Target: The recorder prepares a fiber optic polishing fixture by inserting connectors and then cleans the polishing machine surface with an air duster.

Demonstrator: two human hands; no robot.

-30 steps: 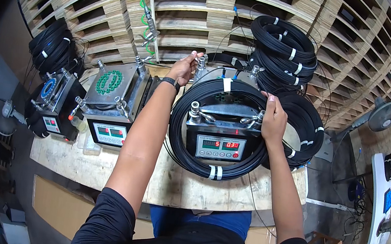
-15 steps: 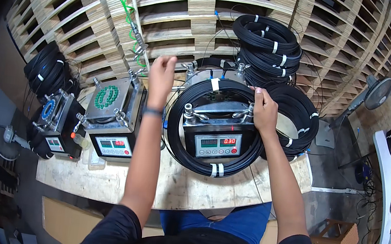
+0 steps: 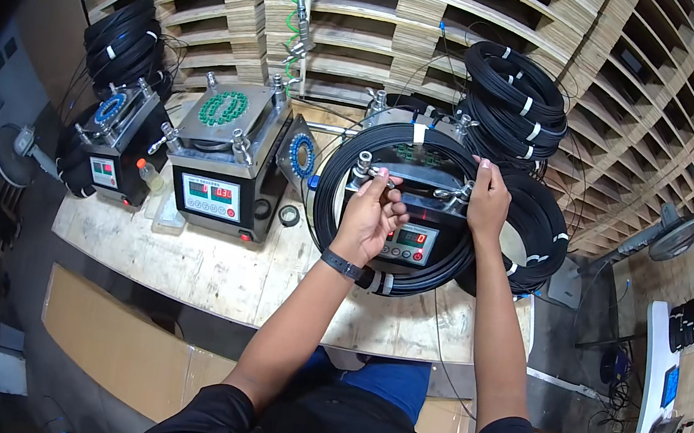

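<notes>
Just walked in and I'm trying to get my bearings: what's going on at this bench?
A person stands at a wooden workbench before a metal machine with a black cable coil looped around it. The left hand grips a metal knob at the machine's front left; the right hand rests at its right clamp. Two similar machines sit to the left, and more coils are stacked behind.

Black short-sleeved shirt, blue trousers, dark wristband point(image 3: 342, 263) on left wrist.

Three red-digit screens point(image 3: 209, 195) front the bench machines.
</notes>
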